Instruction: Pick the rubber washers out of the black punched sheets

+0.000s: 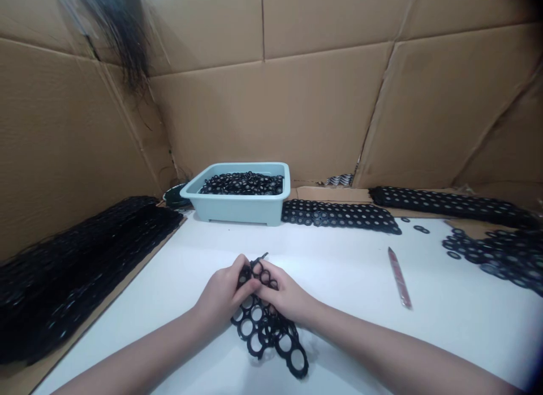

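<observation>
Head view: white tabletop (339,253); black heap (85,265) along its left side. Pale-blue basin (237,206) at the back. Black ring mesh (271,334) near front, mid-table, far end bunched. Right hand (288,292) and left hand (223,287) side by side, fingers nearly closed, both pinching the mesh. Slim red pointed tool (399,277) to the right.

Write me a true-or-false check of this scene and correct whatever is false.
1. The left hand and right hand both hold black ringed mesh. True.
2. A pale blue tub stands beyond the hands, with black ringed pieces in it. True.
3. A slim reddish item lies on the white table. True.
4. That item lies left of both hands. False: it lies to their right.
5. Both hands wear gloves. False: both are bare.
</observation>
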{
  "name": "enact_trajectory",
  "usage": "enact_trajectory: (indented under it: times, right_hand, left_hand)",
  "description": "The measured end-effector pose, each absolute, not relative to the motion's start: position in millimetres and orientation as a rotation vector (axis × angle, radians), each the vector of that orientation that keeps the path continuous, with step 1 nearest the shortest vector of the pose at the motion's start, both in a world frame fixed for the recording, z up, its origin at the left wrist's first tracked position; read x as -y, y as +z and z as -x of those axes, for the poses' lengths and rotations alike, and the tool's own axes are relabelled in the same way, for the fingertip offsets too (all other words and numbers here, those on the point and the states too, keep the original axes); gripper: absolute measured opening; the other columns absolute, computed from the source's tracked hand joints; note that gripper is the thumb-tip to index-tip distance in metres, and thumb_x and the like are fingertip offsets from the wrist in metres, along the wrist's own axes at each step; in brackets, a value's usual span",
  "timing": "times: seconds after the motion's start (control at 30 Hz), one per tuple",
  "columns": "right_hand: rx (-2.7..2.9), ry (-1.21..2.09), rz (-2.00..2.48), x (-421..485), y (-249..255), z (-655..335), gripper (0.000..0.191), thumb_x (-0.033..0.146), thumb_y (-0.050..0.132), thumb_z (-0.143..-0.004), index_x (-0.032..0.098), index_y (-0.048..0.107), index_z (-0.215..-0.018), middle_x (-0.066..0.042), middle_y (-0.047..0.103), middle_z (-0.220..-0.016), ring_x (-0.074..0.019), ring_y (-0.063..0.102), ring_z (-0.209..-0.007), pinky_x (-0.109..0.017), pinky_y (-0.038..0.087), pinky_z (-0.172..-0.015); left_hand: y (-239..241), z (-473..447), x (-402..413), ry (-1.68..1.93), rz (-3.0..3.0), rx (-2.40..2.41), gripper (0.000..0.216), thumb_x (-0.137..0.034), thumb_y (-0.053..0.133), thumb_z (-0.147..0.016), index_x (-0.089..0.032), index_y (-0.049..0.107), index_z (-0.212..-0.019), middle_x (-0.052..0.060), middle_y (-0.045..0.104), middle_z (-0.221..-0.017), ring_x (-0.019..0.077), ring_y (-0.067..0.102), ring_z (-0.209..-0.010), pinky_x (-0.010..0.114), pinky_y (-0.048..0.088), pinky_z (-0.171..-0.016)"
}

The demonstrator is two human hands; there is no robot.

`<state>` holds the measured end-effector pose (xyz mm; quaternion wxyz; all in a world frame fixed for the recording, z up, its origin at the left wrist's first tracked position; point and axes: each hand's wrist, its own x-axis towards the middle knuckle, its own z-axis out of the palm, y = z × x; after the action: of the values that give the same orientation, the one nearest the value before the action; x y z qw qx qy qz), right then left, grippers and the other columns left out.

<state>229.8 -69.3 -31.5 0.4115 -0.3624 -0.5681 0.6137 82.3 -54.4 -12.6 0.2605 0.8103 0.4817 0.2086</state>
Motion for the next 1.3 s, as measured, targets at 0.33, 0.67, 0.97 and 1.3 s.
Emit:
enact_trajectory:
  times: [0.33, 0.67, 0.97, 1.3]
  right_hand:
    - [1.389, 1.631, 0.908, 68, -31, -227, 0.006, 0.014, 0.04, -0.068, 0.019, 0.042, -0.07, 0.003, 0.054, -0.06, -0.008, 0.045, -0.049, -0.019, 0.029, -0.045]
    - [1.288, 1.75, 0.818, 66, -25, -231, 0.009, 0.017, 0.047, -0.068, 0.018, 0.046, -0.077, 0.003, 0.051, -0.069, -0.0088, 0.052, -0.056, -0.02, 0.036, -0.051]
    - [1.363, 1.683, 0.861, 65, -30, -228, 0.021, 0.039, 0.05, -0.076, 0.019, 0.044, -0.073, 0.005, 0.045, -0.06, -0.0087, 0.05, -0.048, -0.021, 0.035, -0.047]
    - [1.457, 1.583, 0.786, 71, -23, -229, 0.016, 0.035, 0.045, -0.08, 0.02, 0.051, -0.084, 0.001, 0.049, -0.075, -0.0111, 0.048, -0.069, -0.026, 0.039, -0.068]
  left_hand:
    - [5, -52, 8, 1.278, -1.505, -1.492, 0.033, -0.045, 0.031, -0.08, -0.018, 0.037, -0.062, -0.006, 0.03, -0.047, 0.0081, 0.028, -0.04, 0.02, 0.021, -0.04]
    - [-8, -81, 44, 0.742, -2.098, -1.399, 0.033, -0.044, 0.028, -0.082, -0.019, 0.044, -0.068, -0.002, 0.049, -0.059, 0.0138, 0.046, -0.057, 0.025, 0.034, -0.057]
    - [-14, -82, 44, 0.766, -1.961, -1.311, 0.032, -0.044, 0.03, -0.082, -0.019, 0.044, -0.068, -0.003, 0.051, -0.06, 0.0127, 0.049, -0.058, 0.023, 0.036, -0.057]
    - [-19, -84, 51, 0.683, -1.786, -1.139, 0.029, -0.047, 0.038, -0.08, -0.018, 0.045, -0.076, -0.005, 0.049, -0.06, 0.008, 0.044, -0.045, 0.02, 0.033, -0.046]
